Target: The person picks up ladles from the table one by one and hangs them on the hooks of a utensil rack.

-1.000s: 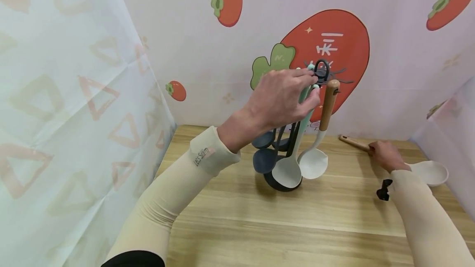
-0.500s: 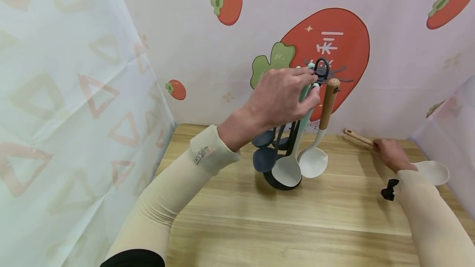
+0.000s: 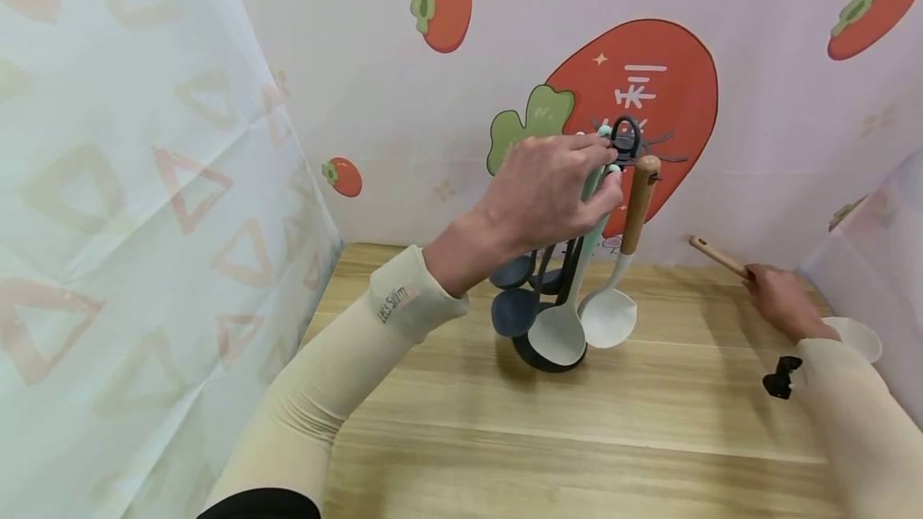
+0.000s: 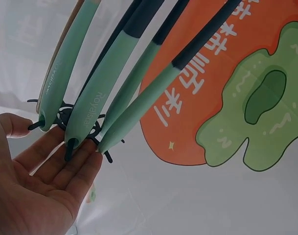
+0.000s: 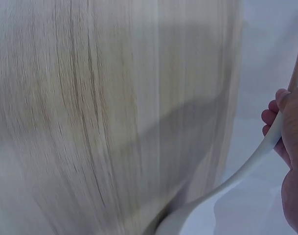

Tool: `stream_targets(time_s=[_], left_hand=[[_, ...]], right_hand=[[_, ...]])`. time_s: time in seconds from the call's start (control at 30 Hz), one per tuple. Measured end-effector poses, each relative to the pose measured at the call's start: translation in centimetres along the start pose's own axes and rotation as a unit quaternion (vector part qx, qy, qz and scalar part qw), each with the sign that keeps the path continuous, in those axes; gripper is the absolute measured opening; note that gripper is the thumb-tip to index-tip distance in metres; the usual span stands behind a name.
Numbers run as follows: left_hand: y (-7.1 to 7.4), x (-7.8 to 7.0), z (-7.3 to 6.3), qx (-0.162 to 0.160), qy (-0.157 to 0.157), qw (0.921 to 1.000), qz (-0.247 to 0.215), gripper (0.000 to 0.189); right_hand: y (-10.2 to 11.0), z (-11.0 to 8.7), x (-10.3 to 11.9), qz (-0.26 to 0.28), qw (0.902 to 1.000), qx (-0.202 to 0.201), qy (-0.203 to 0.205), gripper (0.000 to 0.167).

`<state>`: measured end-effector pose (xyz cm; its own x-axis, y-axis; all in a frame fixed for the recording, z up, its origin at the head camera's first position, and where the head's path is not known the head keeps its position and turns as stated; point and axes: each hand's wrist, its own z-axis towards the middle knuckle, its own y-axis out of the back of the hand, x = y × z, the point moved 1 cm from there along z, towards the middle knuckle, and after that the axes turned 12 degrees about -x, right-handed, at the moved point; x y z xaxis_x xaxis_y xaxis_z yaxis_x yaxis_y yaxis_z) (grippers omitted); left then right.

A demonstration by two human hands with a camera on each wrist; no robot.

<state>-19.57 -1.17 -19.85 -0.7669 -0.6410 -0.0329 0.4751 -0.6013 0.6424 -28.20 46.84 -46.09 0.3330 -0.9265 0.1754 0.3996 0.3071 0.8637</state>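
Note:
My left hand [image 3: 551, 187] grips the top of a dark rotating utensil rack [image 3: 548, 357]. In the left wrist view, its fingers [image 4: 56, 164] reach under the hooks, while the thumb rests against one hook tip. Mint-handled utensils hang around them, including a light grey ladle [image 3: 558, 335]. A white ladle [image 3: 608, 317] with a wooden handle hangs at the right. Off to the right, my right hand [image 3: 786, 303] holds a white cooking spoon [image 3: 858, 337] with a wooden handle. Its fingers curl around the neck in the right wrist view; the wrist partly hides the spoon's head in the head view.
The rack stands on a wooden table [image 3: 577, 439]. Behind it hangs a printed backdrop [image 3: 389, 62], and patterned cloth walls close off the left [image 3: 144, 223] and right [image 3: 883, 247]. Dark blue utensils [image 3: 513, 313] hang on the rack's left side.
My right hand has moved right with the cooking spoon, and its handle end has risen. The left hand and the rack have stayed in place.

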Motion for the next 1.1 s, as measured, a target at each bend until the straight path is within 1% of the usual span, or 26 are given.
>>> stream_targets(time_s=[0.2,0.43,0.57,0.67,0.83,0.93,1.1], left_hand=[[0.1,0.1,0.0,0.0,0.001,1.0,0.001,0.035],[0.0,0.2,0.0,0.003,0.003,1.0,0.001,0.036],[0.0,0.4,0.0,-0.003,0.0,1.0,-0.003,0.035],[-0.1,0.5,0.0,-0.008,-0.003,0.9999,-0.011,0.034],[-0.1,0.7,0.0,-0.013,-0.002,0.9995,-0.03,0.033],[-0.1,0.9,0.0,-0.008,0.003,0.9989,-0.046,0.033],[-0.1,1.2,0.1,0.004,0.011,0.9981,-0.06,0.033]], right_hand=[[1.1,0.0,-0.2,-0.01,0.9996,-0.023,-0.012,0.021],[2.2,-0.3,-0.3,-0.017,0.9988,-0.044,-0.013,0.023],[3.0,-0.6,-0.4,-0.019,0.9981,-0.057,-0.017,0.022],[3.6,-0.7,-0.5,-0.017,0.9976,-0.064,-0.021,0.022],[4.4,-1.0,-0.7,-0.013,0.9972,-0.064,-0.036,0.023],[4.7,-1.2,-0.9,-0.011,0.9965,-0.072,-0.041,0.023],[5.1,-1.4,-1.3,-0.012,0.9953,-0.089,-0.036,0.02]])
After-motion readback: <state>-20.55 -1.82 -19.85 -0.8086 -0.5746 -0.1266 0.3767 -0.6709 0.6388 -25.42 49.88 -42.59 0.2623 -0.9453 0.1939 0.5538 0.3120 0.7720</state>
